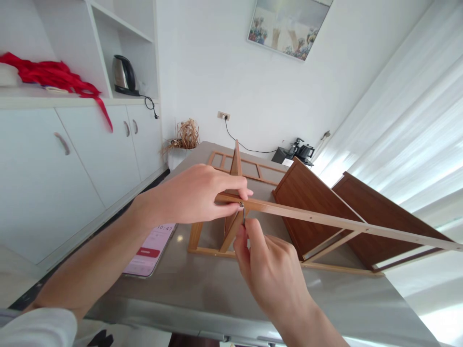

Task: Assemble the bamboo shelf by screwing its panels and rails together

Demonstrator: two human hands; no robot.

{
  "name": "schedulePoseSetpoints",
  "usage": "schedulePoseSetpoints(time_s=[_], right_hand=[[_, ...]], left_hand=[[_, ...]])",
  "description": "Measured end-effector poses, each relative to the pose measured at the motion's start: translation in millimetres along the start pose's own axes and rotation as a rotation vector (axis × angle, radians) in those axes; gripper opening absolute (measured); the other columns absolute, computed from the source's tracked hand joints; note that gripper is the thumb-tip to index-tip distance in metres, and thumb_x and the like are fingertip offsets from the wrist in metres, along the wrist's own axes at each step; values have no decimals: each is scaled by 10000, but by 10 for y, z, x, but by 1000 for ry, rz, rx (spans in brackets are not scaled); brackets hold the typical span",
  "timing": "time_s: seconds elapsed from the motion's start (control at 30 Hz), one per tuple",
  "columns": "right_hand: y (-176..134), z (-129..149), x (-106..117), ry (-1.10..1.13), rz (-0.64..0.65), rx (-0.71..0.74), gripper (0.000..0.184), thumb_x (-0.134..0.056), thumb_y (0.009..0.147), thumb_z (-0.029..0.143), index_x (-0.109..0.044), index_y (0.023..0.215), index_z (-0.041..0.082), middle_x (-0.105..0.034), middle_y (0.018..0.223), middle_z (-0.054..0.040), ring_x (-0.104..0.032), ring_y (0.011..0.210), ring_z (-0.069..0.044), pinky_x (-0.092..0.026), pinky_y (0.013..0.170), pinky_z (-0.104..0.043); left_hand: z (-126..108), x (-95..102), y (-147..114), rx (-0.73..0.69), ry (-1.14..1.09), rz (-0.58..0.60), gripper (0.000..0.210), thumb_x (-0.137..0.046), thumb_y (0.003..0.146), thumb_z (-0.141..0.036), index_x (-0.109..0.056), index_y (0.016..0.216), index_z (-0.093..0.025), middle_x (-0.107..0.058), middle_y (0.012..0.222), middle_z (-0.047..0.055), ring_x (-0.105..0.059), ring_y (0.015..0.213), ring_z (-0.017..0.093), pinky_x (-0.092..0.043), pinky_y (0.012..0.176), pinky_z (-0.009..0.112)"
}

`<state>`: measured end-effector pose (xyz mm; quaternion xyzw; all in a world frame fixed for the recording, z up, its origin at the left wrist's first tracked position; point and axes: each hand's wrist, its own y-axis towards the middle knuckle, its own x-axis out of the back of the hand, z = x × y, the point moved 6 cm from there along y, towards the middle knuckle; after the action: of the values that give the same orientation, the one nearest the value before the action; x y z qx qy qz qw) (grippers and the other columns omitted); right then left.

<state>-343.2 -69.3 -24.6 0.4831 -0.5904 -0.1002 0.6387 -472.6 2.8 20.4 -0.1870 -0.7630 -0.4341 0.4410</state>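
Observation:
A wooden shelf frame lies on its side, its upper rail (289, 210) running across to the right. My left hand (197, 193) pinches the rail's left end, fingers over the top and thumb below, close to a small metal screw (241, 205). Just under it, my right hand (273, 265) is closed around a thin metal hex key (244, 215), whose tip meets the screw. Most of the key is hidden by my fingers. Brown shelf panels (318, 207) stand slanted between the rails, and a narrower upright board (236, 161) rises behind my left hand.
A lit phone (154, 253) lies on the grey table (202, 294), left of the frame. Another slatted wooden frame (249, 166) lies farther back. Beyond are a dried plant (188, 135), a black kettle (305, 152), white cabinets (83, 154) and a curtain (408, 106).

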Motion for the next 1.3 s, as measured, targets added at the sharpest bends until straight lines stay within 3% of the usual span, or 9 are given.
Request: schedulePoseSetpoints(time_s=[0.2,0.53,0.87,1.07,1.3], right_hand=[[15,-74,1,-41,66,69,218,-429,981,143,-438,777,221,-389,519,91,-245,417,-107,-151,458,-277],[70,-57,25,-86,128,100,204,-410,951,106,-477,792,216,-440,524,79,-312,397,-108,-159,459,-275],[180,-34,184,-225,156,201,212,-437,849,42,-451,732,218,-401,538,67,-325,388,-107,-177,476,-278],[205,-55,226,-336,158,217,183,-438,861,54,-508,762,192,-391,545,63,-369,388,-100,-183,493,-276],[169,-36,184,-258,161,202,210,-400,886,64,-511,765,195,-420,538,60,-305,386,-91,-179,469,-267]], left_hand=[[1,-7,5,12,11,4,112,-581,910,-290,-641,1005,-287,-740,1155,-85,-712,1065,172,-513,934,263],[-2,8,-1,-3,19,-3,155,-582,905,-267,-664,1035,-288,-744,1147,-75,-714,1057,165,-508,923,245],[-4,4,4,-2,-10,-6,161,-591,903,-259,-671,1041,-284,-752,1126,-58,-714,1064,170,-508,899,236],[11,-6,-6,7,-9,-5,174,-593,908,-276,-674,1060,-297,-747,1135,-71,-710,1070,162,-505,914,229],[-4,8,1,5,-7,0,165,-597,900,-268,-678,1042,-294,-748,1133,-67,-713,1062,167,-520,900,235]])
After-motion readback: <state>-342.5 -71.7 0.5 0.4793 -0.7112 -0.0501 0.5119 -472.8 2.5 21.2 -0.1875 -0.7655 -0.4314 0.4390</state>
